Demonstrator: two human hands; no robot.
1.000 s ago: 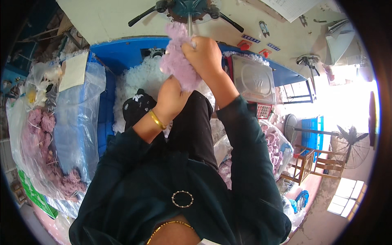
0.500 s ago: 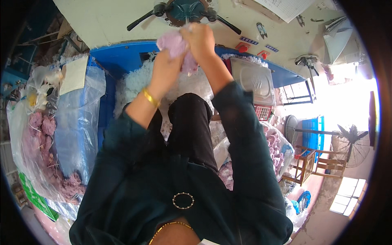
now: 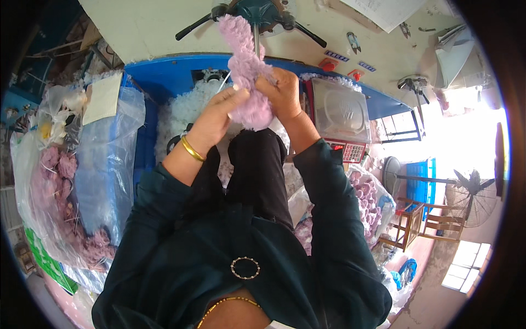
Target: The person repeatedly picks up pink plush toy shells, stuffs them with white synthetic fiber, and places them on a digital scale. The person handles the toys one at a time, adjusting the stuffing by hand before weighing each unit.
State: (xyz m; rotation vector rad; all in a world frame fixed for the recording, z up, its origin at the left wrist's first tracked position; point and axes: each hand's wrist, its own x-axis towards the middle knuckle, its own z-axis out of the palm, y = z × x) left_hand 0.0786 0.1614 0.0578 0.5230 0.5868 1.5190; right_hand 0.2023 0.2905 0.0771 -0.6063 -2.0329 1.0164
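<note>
A fluffy lilac-pink plush toy piece (image 3: 246,68) hangs at the thin metal tube (image 3: 256,39) of the dark green machine head (image 3: 253,11). The plush looks plump and long, its upper end rising beside the tube. How far the tube runs into it is hidden. My left hand (image 3: 218,116), with a gold bangle at the wrist, pinches its lower left side; a thin white strip sticks out just above those fingers. My right hand (image 3: 284,92) is wrapped round its right side.
White fluffy stuffing (image 3: 186,112) fills the blue bin below the table edge. A clear plastic tub (image 3: 342,112) sits on a scale (image 3: 350,152) at right. Pink plush pieces (image 3: 66,192) lie in a bag at left, others (image 3: 368,200) at right. Black handles (image 3: 194,27) flank the machine.
Both hands have come down toward me with the plush, which now stretches out long and shows its fluffy side. The metal tube has come into clearer view.
</note>
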